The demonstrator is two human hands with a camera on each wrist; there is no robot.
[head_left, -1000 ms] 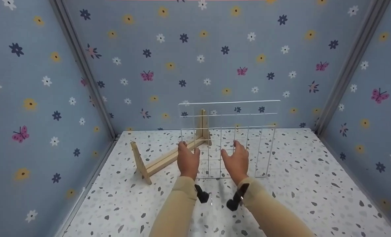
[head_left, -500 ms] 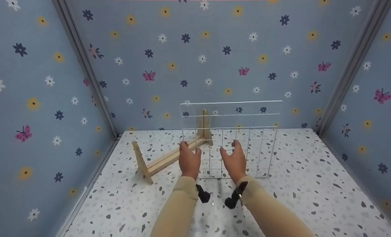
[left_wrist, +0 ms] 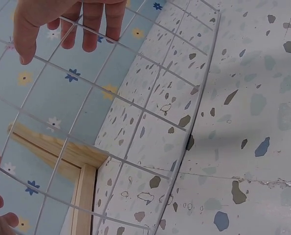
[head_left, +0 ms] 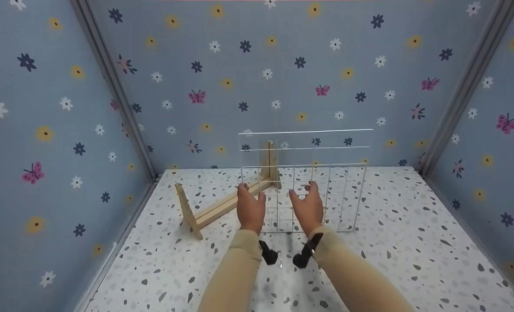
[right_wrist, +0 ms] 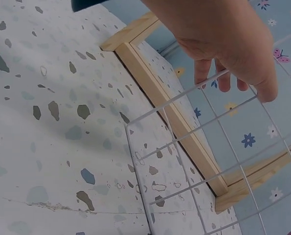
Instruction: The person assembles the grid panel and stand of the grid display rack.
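Note:
A white wire grid [head_left: 305, 131] stands upright in the head view, its lower edge at the speckled surface. At its left side edge, the left hand [head_left: 251, 212] grips the wires. The right hand [head_left: 308, 211] holds wires nearer the middle, thumb in front and fingers behind; the left wrist view shows this right hand [left_wrist: 69, 24] across the grid [left_wrist: 200, 98]. In the right wrist view the left hand [right_wrist: 228, 44] is bent over the edge of the grid [right_wrist: 157, 109]. Some fingertips are hidden in the head view.
Behind and left of the grid, a wooden stand [head_left: 222, 209] with two upright ends lies diagonally on the speckled white surface [head_left: 395, 260]. Flower-patterned blue panels [head_left: 291, 95] rise at the back and both sides, with grey metal posts [head_left: 114, 86] at the corners.
The right wrist has drawn slightly left, toward the left hand. Both hands remain on the grid, which keeps about the same place beside the stand; the head view has shifted a little.

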